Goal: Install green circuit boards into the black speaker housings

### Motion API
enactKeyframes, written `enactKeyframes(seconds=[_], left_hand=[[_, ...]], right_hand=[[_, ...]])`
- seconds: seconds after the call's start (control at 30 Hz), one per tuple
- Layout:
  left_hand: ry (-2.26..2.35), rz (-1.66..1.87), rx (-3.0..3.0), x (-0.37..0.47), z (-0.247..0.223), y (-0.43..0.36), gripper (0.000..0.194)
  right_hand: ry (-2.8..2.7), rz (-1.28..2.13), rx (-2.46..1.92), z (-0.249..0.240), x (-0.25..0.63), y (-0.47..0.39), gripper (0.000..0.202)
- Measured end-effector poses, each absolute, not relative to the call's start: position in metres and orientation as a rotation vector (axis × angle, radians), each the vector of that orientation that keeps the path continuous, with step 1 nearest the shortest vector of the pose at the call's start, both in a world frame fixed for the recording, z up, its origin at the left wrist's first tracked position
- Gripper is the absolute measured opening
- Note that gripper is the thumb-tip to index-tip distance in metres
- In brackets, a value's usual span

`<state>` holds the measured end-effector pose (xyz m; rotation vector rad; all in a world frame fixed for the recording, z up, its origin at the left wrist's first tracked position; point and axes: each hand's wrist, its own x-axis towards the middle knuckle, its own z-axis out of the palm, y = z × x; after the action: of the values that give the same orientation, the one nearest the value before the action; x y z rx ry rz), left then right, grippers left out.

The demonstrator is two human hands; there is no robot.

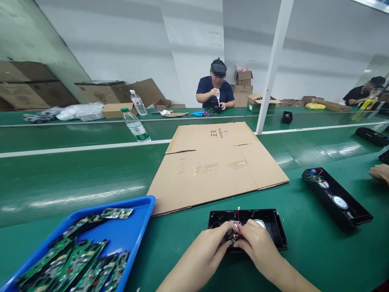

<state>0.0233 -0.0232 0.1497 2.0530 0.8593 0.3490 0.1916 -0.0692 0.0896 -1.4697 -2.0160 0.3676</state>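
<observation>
Just over a black speaker housing [276,227] on the green bench, my two hands meet. My left hand [212,243] is closed on a small circuit board [230,237], mostly covered by the fingers. My right hand [257,243] pinches at thin red and black wires [238,225] beside the board; its fingertips partly hide them. Round silver speakers [260,223] sit inside the housing behind my fingers. A small white connector [238,208] sticks up at the housing's far edge.
A blue tray [146,215] of green circuit boards [82,259] stands at left. Flat cardboard [219,162] lies ahead. Another speaker housing [337,196] is at right, near another person's hand [379,173]. Across the bench, a person [215,89] works near water bottles [135,125].
</observation>
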Motion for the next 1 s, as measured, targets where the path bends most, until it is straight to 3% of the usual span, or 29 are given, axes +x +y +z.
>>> enactKeyframes(seconds=[0.27, 0.4, 0.53, 0.6, 1.0], left_hand=[[0.794, 0.419, 2.001, 0.024, 0.154, -0.02, 0.026], [0.906, 0.402, 1.905, 0.025, 0.152, -0.021, 0.026], [1.092, 0.339, 1.845, 0.022, 0.148, -0.022, 0.022], [1.139, 0.327, 1.842, 0.021, 0.147, -0.022, 0.02], [1.265, 0.474, 1.755, 0.027, 0.137, -0.022, 0.02]], right_hand=[[-2.03, 0.249, -1.415, 0.082, 0.191, -0.068, 0.024], [-1.954, 0.409, -1.497, 0.082, 0.194, -0.067, 0.013], [-1.903, 0.553, -1.672, 0.084, 0.195, -0.067, 0.043], [-1.914, 0.622, -1.7, 0.084, 0.195, -0.067, 0.047], [-1.526, 0.942, -1.549, 0.095, 0.199, -0.066, 0.011]])
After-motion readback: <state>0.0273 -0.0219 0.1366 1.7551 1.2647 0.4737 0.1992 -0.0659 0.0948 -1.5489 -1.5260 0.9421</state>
